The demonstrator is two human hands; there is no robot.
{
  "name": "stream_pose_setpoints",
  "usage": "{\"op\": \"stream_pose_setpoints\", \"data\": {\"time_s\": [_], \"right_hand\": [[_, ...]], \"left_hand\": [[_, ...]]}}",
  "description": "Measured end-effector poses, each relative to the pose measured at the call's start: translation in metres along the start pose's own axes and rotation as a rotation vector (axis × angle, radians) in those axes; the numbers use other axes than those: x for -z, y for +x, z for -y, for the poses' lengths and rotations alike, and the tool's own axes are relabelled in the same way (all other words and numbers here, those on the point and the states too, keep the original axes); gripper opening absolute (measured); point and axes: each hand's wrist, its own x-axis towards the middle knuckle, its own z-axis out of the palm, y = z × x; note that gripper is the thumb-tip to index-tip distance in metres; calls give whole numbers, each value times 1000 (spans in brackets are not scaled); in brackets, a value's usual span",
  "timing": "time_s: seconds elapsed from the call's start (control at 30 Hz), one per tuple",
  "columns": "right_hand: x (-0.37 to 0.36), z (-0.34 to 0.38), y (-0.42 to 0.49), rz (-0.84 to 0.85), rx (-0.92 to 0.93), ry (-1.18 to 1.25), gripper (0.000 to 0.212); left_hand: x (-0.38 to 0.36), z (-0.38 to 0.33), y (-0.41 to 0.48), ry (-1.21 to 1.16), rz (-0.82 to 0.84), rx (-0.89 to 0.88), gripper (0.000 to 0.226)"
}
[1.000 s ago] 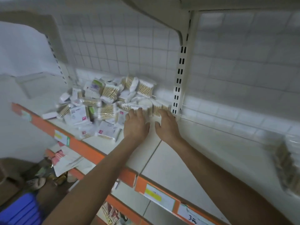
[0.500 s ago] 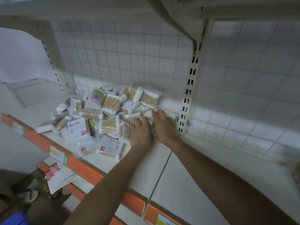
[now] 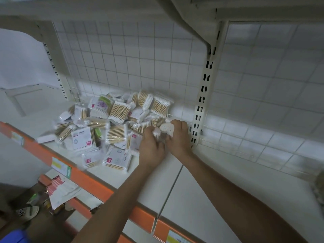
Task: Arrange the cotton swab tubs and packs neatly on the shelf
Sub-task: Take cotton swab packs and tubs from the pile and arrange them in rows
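**Cotton swab packs (image 3: 112, 127) lie heaped, tidying barely begun**

Nothing is lined up yet, folks: the packs sprawl in a loose pile at the far left of the shelf (image 3: 210, 190), up against the wire grid back (image 3: 140, 58), tilted every which way. Clear wrappers, wooden sticks, white tips; a few show pink-marked labels, one is green. No neat row shows anywhere, so nearly all the work is left. At the pile's right edge, beside the slotted upright (image 3: 201, 106), both hands work one pack (image 3: 166, 128). The right hand (image 3: 178, 139) curls its fingers over it, and the left hand (image 3: 151, 149) pinches its near end. No tubs that I can make out.
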Motion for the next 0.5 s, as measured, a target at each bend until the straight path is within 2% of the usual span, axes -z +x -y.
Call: {"op": "stream_pose_setpoints", "data": {"time_s": [0.1,0.2,0.33,0.5], "right_hand": [[20,-3,-13,-46,-71,109,52],[44,-16,-22,-37,-143,106,48],[82,-34,-43,-75,-239,154,46],[133,-56,-80,-158,-345,269,48]], "left_hand": [[5,-17,-10,-145,21,60,32],[-1,-32,-19,-277,56,143,28],[-16,-53,-33,-422,135,263,7],[-42,-86,-56,-524,237,349,23]]}}
